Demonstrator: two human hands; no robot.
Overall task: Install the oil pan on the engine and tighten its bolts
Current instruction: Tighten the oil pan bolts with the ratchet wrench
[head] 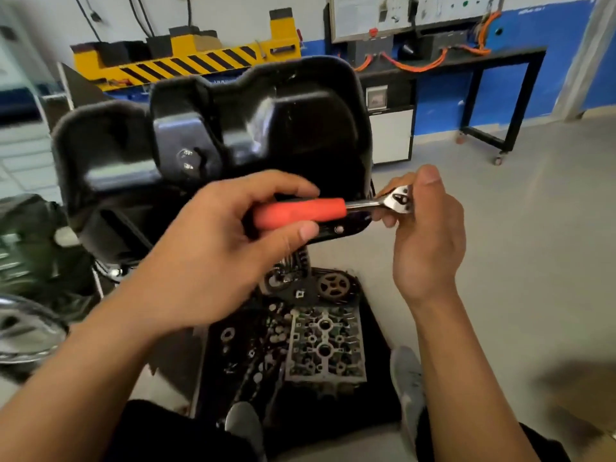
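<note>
Ratchet [300,211], gripped by left hand [213,261] and pinched at its head by right hand [430,241], should sit square to oil pan [266,121].

Grey floor [500,245] carries a black tray [373,328] holding loose fasteners [275,335] and a metal casting [325,348]; wheeled bench [500,56] along far edge.

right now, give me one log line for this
left hand: grips ratchet handle | right hand: pinches ratchet head | oil pan: ratchet at its flange corner | phase: tightening
</note>
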